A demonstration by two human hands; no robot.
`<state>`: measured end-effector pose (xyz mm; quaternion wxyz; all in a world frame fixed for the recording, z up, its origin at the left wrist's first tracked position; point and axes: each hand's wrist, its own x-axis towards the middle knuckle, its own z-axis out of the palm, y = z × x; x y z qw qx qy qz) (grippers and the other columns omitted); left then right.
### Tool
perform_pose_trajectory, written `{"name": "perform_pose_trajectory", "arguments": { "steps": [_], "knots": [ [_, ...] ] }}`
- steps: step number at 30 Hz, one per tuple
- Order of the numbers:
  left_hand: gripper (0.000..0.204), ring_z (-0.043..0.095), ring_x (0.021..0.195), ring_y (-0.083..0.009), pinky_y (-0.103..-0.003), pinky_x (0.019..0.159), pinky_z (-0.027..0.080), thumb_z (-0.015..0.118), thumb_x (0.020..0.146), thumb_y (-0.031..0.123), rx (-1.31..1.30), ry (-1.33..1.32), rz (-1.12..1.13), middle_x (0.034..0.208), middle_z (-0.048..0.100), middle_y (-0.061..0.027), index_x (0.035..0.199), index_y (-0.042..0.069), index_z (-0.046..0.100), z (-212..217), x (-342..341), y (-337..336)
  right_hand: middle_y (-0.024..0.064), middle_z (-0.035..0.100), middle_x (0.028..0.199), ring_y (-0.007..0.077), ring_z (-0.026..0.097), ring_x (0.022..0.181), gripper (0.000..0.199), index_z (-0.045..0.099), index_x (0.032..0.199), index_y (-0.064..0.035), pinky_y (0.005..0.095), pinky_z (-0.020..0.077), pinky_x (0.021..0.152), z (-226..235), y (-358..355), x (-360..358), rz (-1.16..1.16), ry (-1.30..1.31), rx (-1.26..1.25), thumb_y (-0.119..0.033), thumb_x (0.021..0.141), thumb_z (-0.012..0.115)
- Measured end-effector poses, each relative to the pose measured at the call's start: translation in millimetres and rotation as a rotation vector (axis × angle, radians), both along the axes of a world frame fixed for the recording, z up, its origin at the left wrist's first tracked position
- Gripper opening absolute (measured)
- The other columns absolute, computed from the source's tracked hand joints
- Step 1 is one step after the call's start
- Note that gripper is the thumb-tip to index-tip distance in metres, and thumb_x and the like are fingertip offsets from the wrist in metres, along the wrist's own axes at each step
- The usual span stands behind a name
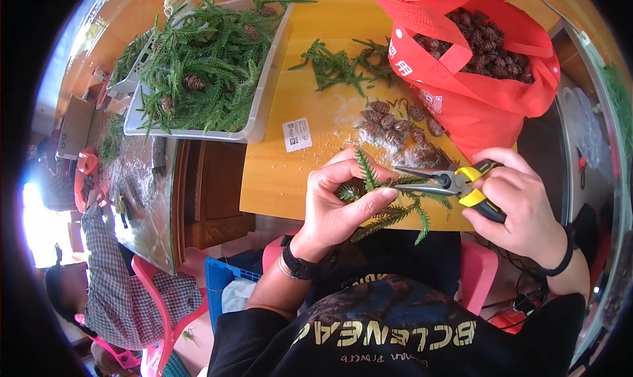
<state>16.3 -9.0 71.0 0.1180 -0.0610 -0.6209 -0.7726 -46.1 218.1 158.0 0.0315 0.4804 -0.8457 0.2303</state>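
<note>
My left hand (336, 199) pinches an artificial pine sprig (390, 220), whose green needled branches spread out on both sides of the fingers. My right hand (517, 199) is wrapped round the yellow-and-black handles of long-nose pliers (448, 182). Their grey jaws are parted and point left, with the tips at my left thumb and fingertips. Whether the jaws touch a stem there is hidden. Just beyond my hands, several loose pine cones (393, 135) lie on the yellow table (267, 172) among white flakes.
A white bin (254, 129) heaped with pine sprigs and cones stands back left. More sprigs (339, 67) lie mid-table. A red bag (471, 113) full of pine cones stands back right. At the left, a person in a checked shirt (122, 291) sits at another table.
</note>
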Motion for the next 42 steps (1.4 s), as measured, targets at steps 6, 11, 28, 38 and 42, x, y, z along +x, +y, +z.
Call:
{"name": "perform_pose_trajectory", "arguments": {
  "steps": [6, 11, 28, 38, 42],
  "knots": [
    [0.013, 0.053, 0.072, -0.0102, -0.023, 0.065, 0.04, 0.073, 0.068, 0.003, -0.032, -0.011, -0.008, 0.077, 0.059, -0.0039, 0.079, 0.001, 0.064, -0.2, 1.4, -0.3, 0.0117, 0.055, 0.069, 0.0315, 0.057, 0.086, 0.021, 0.055, 0.07, 0.0001, 0.0366, 0.0468, 0.069, -8.1, -0.7, 1.3, 0.018, -0.015, 0.021, -0.008, 0.06, 0.071],
    [0.012, 0.052, 0.071, -0.0095, -0.022, 0.064, 0.039, 0.072, 0.068, 0.002, -0.064, -0.003, 0.0, 0.075, 0.057, -0.0028, 0.076, 0.001, 0.063, 0.6, 1.8, -1.2, 0.0113, 0.055, 0.069, 0.0308, 0.057, 0.086, 0.02, 0.054, 0.068, -0.0004, 0.0367, 0.0464, 0.068, -7.6, -3.4, 1.1, 0.011, -0.006, 0.01, -0.008, 0.06, 0.071],
    [0.011, 0.051, 0.069, -0.0092, -0.022, 0.064, 0.04, 0.072, 0.069, 0.001, -0.096, -0.027, -0.025, 0.074, 0.057, -0.0026, 0.072, 0.002, 0.062, 3.0, 1.6, -1.0, 0.011, 0.055, 0.067, 0.0305, 0.058, 0.079, 0.022, 0.051, 0.065, -0.0012, 0.0352, 0.0479, 0.062, -12.3, -1.8, 1.3, 0.015, 0.061, -0.005, -0.007, 0.058, 0.071],
    [0.011, 0.053, 0.071, -0.0101, -0.023, 0.066, 0.041, 0.071, 0.069, 0.0, 0.005, -0.02, -0.091, 0.076, 0.059, -0.0036, 0.071, 0.003, 0.062, 3.3, 1.9, -2.5, 0.011, 0.055, 0.061, 0.0304, 0.058, 0.075, 0.021, 0.05, 0.063, -0.0017, 0.0347, 0.0479, 0.058, -12.8, -0.1, 1.7, 0.052, 0.076, -0.002, -0.006, 0.057, 0.07],
    [0.01, 0.053, 0.071, -0.0104, -0.024, 0.067, 0.041, 0.072, 0.07, 0.001, -0.036, -0.026, -0.113, 0.076, 0.059, -0.0037, 0.075, 0.003, 0.063, 3.8, 1.7, -4.0, 0.011, 0.054, 0.059, 0.03, 0.058, 0.074, 0.021, 0.05, 0.063, -0.0016, 0.0347, 0.0477, 0.058, -14.8, 1.3, 1.5, 0.065, 0.077, -0.005, -0.006, 0.057, 0.07]
  ]
}}
